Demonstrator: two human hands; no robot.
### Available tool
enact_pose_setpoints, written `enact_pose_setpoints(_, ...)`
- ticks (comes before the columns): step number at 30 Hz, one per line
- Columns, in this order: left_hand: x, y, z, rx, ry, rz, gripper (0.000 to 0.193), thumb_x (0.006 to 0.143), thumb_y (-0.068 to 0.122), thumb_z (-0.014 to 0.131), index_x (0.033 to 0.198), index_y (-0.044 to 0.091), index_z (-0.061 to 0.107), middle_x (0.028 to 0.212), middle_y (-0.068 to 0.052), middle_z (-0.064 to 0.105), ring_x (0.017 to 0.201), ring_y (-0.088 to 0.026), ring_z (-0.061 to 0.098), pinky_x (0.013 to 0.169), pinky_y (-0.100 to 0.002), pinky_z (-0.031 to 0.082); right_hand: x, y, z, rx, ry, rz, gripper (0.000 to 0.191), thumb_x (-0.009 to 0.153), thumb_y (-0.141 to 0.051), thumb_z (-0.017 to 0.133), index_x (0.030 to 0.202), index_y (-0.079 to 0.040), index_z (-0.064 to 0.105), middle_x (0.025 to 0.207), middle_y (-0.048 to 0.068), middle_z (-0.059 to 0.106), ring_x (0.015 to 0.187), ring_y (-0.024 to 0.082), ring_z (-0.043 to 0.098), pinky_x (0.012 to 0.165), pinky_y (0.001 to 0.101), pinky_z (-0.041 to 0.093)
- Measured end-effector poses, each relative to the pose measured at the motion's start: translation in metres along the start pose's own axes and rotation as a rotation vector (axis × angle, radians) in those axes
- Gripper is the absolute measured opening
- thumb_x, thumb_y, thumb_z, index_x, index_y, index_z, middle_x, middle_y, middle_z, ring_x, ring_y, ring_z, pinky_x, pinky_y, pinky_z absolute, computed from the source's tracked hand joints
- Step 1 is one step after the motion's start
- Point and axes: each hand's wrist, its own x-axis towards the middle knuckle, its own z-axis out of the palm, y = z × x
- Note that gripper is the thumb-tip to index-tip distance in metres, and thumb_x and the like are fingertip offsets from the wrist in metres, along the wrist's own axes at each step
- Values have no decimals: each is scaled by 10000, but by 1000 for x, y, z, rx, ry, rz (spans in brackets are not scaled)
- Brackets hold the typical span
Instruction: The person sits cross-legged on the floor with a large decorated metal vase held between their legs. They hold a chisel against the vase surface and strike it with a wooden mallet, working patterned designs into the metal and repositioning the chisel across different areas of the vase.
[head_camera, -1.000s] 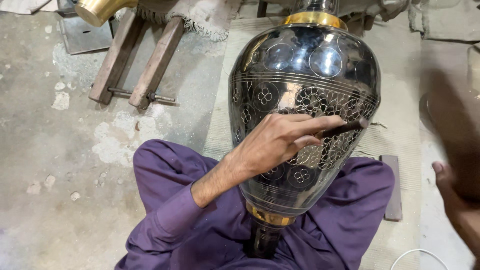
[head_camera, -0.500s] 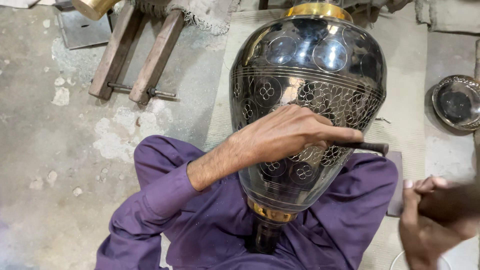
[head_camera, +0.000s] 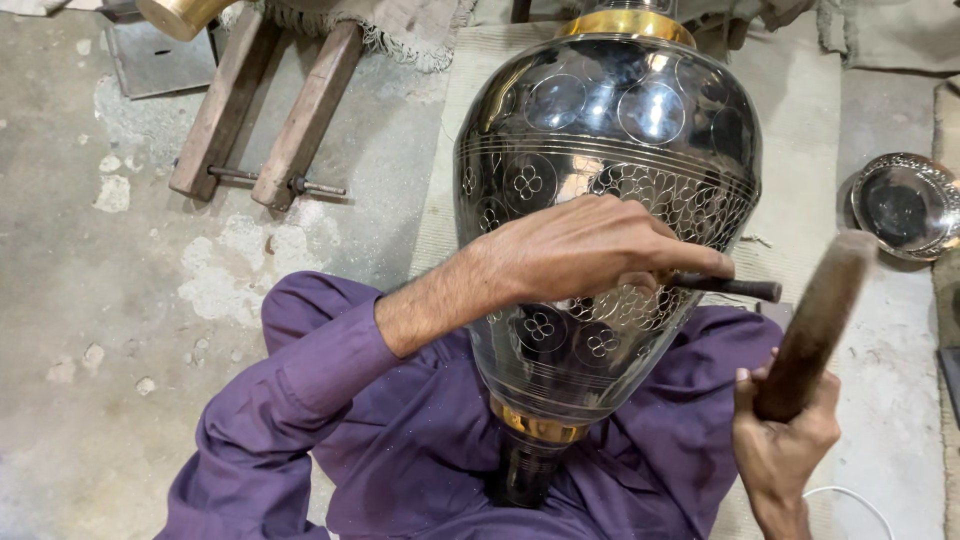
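Note:
A large dark metal vase (head_camera: 610, 110) with engraved circles and flowers and brass bands rests on my lap, its narrow foot toward me. My left hand (head_camera: 590, 250) lies across its belly, fingers closed on a thin dark chisel (head_camera: 735, 287) whose end sticks out to the right. My right hand (head_camera: 785, 440) grips a brown wooden mallet (head_camera: 820, 315), raised to the right of the vase and a little apart from the chisel's end. My purple sleeves and trousers (head_camera: 420, 420) fill the lower part of the view.
Two wooden bars joined by a metal rod (head_camera: 265, 120) lie on the concrete floor at upper left, beside a brass vessel (head_camera: 180, 15). A shallow metal bowl (head_camera: 905, 205) sits at the right. A woven mat (head_camera: 460, 90) lies under the vase.
My right hand has come up from the lower right with the mallet, now lifted near the chisel's end. The left hand stays on the vase with the chisel.

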Motion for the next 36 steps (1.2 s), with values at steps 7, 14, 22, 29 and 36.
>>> enact_pose_setpoints(7, 6, 3, 0, 133, -62, 95, 544, 972, 76, 578, 1448, 337, 547, 904, 14, 768, 643, -83, 686, 493, -242, 565, 13, -18, -1, -219, -105, -54, 468, 896, -23, 806, 1309, 21, 590, 1001, 180, 706, 853, 260, 700, 781, 382, 584)
enact_pose_setpoints(14, 1, 8, -8, 103, -4, 172, 515, 956, 116, 618, 1406, 366, 588, 898, 23, 758, 690, -79, 688, 534, -240, 578, -3, -12, 1, 417, 88, -10, 440, 993, 82, 749, 1349, -27, 515, 1120, 103, 666, 980, 140, 683, 848, 259, 611)
enact_pose_setpoints(22, -5, 9, -15, 117, 10, 191, 528, 982, 118, 621, 1439, 377, 566, 942, 7, 746, 766, -111, 705, 642, -292, 594, -4, -15, 14, 375, 169, -52, 345, 1013, 109, 712, 1280, 14, 515, 1113, 113, 610, 949, 139, 642, 863, 259, 599)
enact_pose_setpoints(29, -9, 9, -11, 161, 32, 199, 494, 982, 161, 629, 1424, 377, 582, 964, 6, 759, 824, -130, 725, 674, -296, 604, 13, -43, 7, 180, 157, -110, 395, 923, 92, 746, 1192, -33, 485, 972, 105, 623, 785, 151, 639, 728, 295, 572)
enact_pose_setpoints(36, -9, 9, -1, 190, 67, 144, 470, 1009, 168, 606, 1433, 366, 567, 1010, 15, 770, 665, -79, 678, 500, -248, 555, 20, -32, -9, -189, 55, -219, 426, 815, 132, 766, 1164, 87, 526, 825, 178, 621, 709, 243, 638, 645, 378, 536)
